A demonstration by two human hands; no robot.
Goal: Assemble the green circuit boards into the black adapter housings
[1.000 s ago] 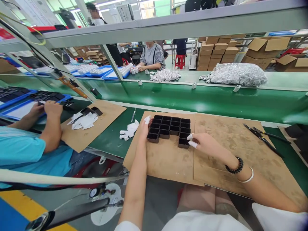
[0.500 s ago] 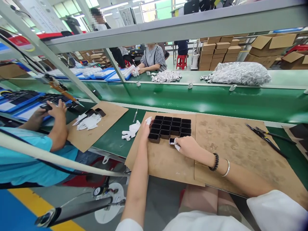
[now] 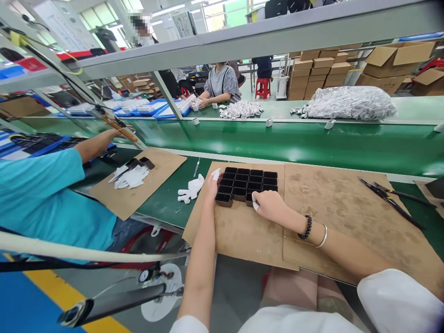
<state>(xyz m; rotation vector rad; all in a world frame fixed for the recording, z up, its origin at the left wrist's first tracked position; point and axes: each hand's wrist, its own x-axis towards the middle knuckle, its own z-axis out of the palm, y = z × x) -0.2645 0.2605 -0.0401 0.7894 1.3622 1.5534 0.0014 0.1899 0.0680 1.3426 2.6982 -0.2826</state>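
A block of several small black open boxes lies packed in rows on a brown cardboard sheet. My left hand rests against the block's left side, fingers together, a white finger cot on the thumb. My right hand is closed on one black box at the front row, pressing it against the others; white cots cover its fingertips. A black bead bracelet and a silver bangle sit on my right wrist.
White gloves lie left of the cardboard on the green belt. Black pliers rest at the right. A person in a turquoise shirt works at my left; another sits across the far belt by a bag of white parts.
My right hand carried a black box from the block's right front corner leftward into the front row. The neighbour's arm reached farther out over the belt.
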